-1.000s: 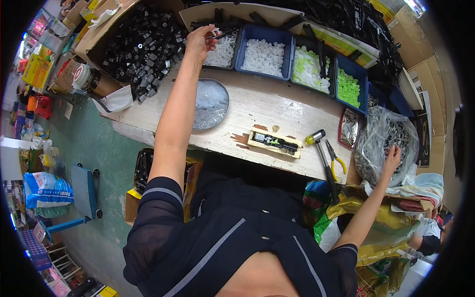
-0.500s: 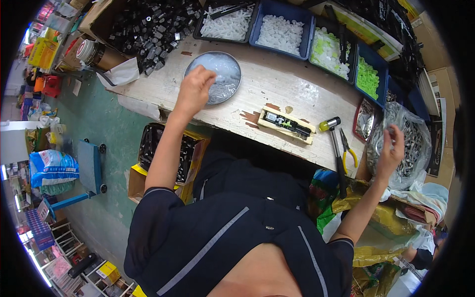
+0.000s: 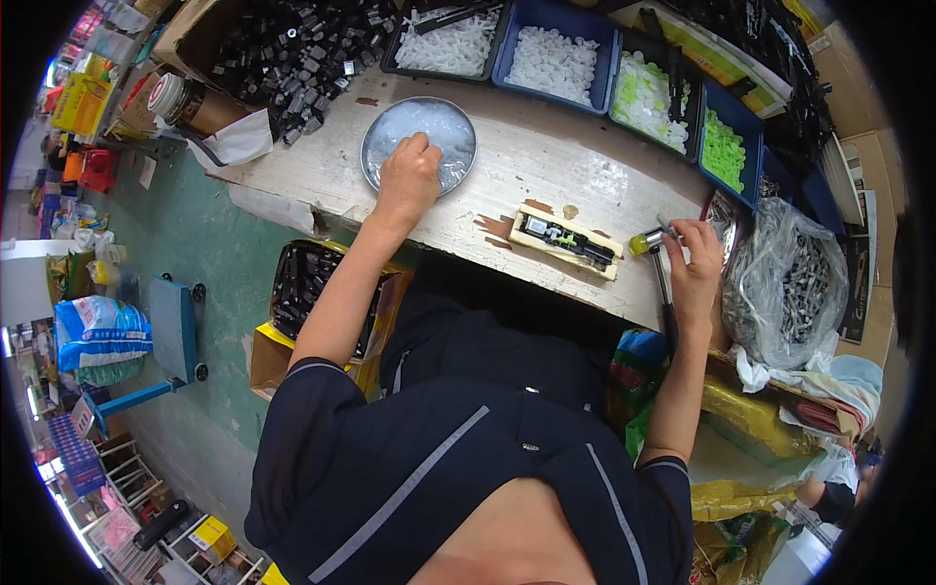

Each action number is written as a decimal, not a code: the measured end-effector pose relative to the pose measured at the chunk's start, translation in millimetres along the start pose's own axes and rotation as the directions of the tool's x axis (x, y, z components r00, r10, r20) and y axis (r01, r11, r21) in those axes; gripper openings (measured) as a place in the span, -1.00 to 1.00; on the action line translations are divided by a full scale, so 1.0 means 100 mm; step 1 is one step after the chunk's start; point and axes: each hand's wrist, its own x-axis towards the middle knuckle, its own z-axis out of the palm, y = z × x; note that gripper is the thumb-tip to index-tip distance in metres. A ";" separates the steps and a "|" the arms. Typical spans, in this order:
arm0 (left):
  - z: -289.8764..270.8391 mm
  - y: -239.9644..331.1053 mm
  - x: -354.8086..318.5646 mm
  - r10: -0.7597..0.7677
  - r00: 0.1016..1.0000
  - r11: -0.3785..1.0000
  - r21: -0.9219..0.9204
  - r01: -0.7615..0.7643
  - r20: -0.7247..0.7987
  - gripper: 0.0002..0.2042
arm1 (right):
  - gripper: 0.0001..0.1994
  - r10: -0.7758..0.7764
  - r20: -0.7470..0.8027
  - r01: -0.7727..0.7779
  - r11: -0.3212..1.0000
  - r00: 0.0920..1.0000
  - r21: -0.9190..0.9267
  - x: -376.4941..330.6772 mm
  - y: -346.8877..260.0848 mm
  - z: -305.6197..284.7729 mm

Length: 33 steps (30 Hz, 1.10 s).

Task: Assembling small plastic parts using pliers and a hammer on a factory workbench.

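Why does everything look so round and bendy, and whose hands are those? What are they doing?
There's no robot here, just a person using bare hands. They wear a camera on their head, looking down. Its very wide lens bends straight edges. The left hand is over a round metal dish; I can't see whether it holds anything. The right hand seems to pinch a small grey piece near a hammer. On the worn white bench, a cream block holds a black part. Farther back is a blue tray full of little white bits.
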 end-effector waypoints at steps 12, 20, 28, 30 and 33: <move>-0.32 0.23 0.00 -0.362 0.922 0.648 -0.674 0.354 0.136 -0.90 | -0.76 -0.192 0.039 0.173 0.943 0.981 0.283 0.10 -0.48 0.34; -0.29 0.71 0.08 -0.321 0.867 0.143 -0.886 0.442 0.381 -0.89 | -0.81 -0.305 0.016 0.286 0.909 0.952 0.304 0.28 -0.85 0.54; -0.31 0.48 0.03 -0.363 0.932 0.597 -0.762 0.252 0.025 -0.90 | -0.81 -0.257 -0.005 0.247 0.923 0.966 0.296 0.25 -0.77 0.51; -0.34 0.34 0.01 -0.277 0.957 0.841 -0.503 0.197 -0.089 -0.90 | -0.82 -0.254 0.009 0.239 0.923 0.967 0.303 0.24 -0.75 0.52; -0.15 0.03 -0.11 -0.076 0.995 0.997 -0.024 0.075 -0.058 -0.93 | -0.82 -0.285 0.042 0.260 0.917 0.958 0.303 0.24 -0.79 0.54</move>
